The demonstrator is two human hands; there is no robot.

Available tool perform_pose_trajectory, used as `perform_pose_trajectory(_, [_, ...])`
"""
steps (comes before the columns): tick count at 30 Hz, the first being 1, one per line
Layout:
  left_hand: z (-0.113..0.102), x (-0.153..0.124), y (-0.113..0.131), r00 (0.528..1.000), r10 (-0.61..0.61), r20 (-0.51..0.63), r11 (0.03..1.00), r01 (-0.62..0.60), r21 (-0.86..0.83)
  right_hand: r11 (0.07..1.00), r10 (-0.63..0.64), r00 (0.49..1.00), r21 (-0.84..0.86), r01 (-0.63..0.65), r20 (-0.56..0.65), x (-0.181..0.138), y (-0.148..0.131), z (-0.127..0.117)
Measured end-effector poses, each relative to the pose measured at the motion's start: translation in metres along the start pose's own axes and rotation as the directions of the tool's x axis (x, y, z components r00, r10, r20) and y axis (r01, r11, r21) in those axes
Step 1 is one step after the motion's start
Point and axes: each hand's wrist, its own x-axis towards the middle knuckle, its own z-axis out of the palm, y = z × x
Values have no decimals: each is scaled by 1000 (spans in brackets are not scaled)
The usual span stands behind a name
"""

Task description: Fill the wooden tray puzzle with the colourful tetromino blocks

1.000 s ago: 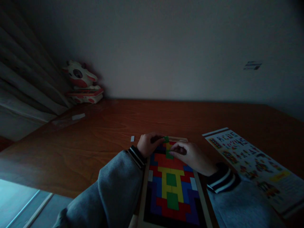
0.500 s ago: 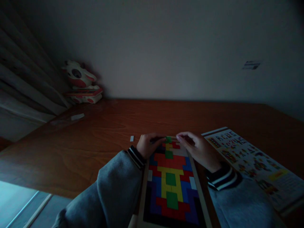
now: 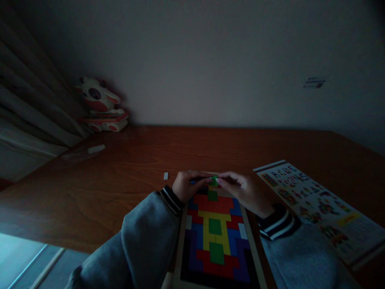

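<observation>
A wooden puzzle tray (image 3: 182, 245) lies on the table in front of me, filled with red, yellow, blue, green and purple blocks. My left hand (image 3: 185, 185) curls at the tray's far left corner, its fingertips pinching a small green block (image 3: 214, 180). My right hand (image 3: 244, 190) reaches in from the right, and its fingertips meet the same green block at the tray's far edge. Both hands hide the top row of the puzzle.
A printed pattern sheet (image 3: 315, 202) lies to the right on the brown table (image 3: 126, 172). A small white piece (image 3: 165, 176) sits left of my hands, another white strip (image 3: 96, 149) farther left. A red-and-white toy (image 3: 100, 105) stands in the back left corner by the curtain.
My right hand lifted off the blocks near the tray's middle top, swung out right, then came back to meet the green block at the far edge. The left hand stayed put.
</observation>
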Motion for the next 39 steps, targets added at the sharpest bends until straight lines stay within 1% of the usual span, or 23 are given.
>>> perform_pose_trajectory(3, [1, 0, 0, 1000, -4, 17, 999, 5, -54, 993, 0, 999, 117, -5, 39, -1, 2, 4])
perform_pose_trajectory(5, [1, 0, 0, 1000, -14, 15, 997, 15, -80, 984, -21, 998, 177, 10, 58, -1, 2, 7])
perform_pose_trajectory(10, [2, 0, -2, 997, -76, -22, 994, 74, -81, 985, -95, 995, 148, 89, 37, -3, 2, 11])
perform_pose_trajectory(12, [3, -1, -3, 995, -95, -20, 990, 92, -111, 983, -93, 995, 162, 85, 43, -3, 4, 11])
perform_pose_trajectory(15, [3, -1, -2, 996, -93, 0, 986, 92, -142, 983, -76, 997, 171, 70, 29, -3, 4, 11])
perform_pose_trajectory(19, [1, -2, -2, 995, -98, 22, 995, 98, -29, 994, -57, 998, 93, 59, -26, -1, 3, 10])
perform_pose_trajectory(22, [0, -1, -6, 996, -90, -13, 996, 91, 26, 998, -43, 996, 42, 47, -83, 1, 2, 5])
perform_pose_trajectory(25, [-1, -1, -10, 993, -103, -49, 992, 107, 71, 999, 21, 989, 38, -16, -143, 2, 4, -5])
perform_pose_trajectory(27, [-2, 0, -11, 989, -131, -71, 985, 138, 107, 998, 56, 985, 35, -51, -164, 3, 4, -11])
perform_pose_trajectory(30, [-3, 1, -10, 984, -160, -84, 974, 171, 148, 996, 67, 992, -55, -73, -111, 2, 3, -17])
perform_pose_trajectory(34, [-2, 1, -9, 981, -176, -79, 970, 187, 154, 972, 92, 994, -213, -102, -55, -1, 2, -17])
perform_pose_trajectory(39, [0, 1, -9, 983, -171, -65, 973, 178, 147, 968, 87, 996, -234, -87, -11, -2, 11, -10])
